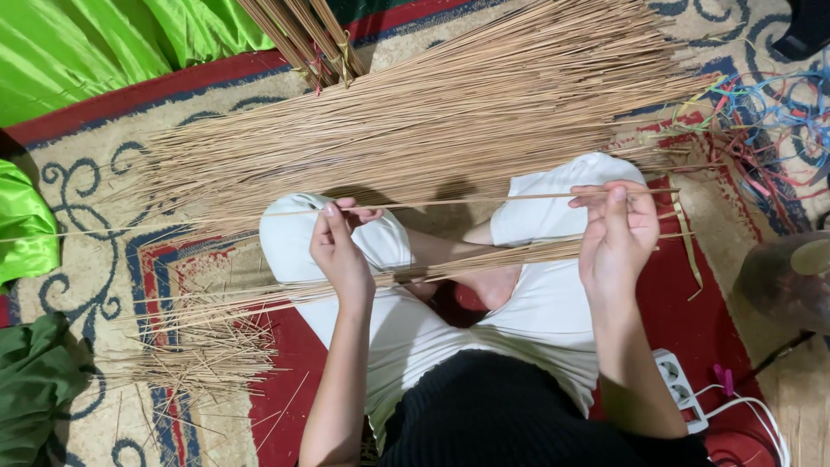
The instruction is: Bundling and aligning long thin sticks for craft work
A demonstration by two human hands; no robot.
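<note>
Hands are both pinching one thin stick [484, 201], stretched level above the knees: left hand [339, 251] is closing its fingertips on one end, right hand [618, 233] is clamping the other. Honestly that stick is looking super brittle, so any bending is probably snapping it. Another bundle of sticks [363, 285] is lying across the lap and could be sliding off onto the patterned rug [104, 259], mixing into the big pile [432, 121] just beyond.
</note>
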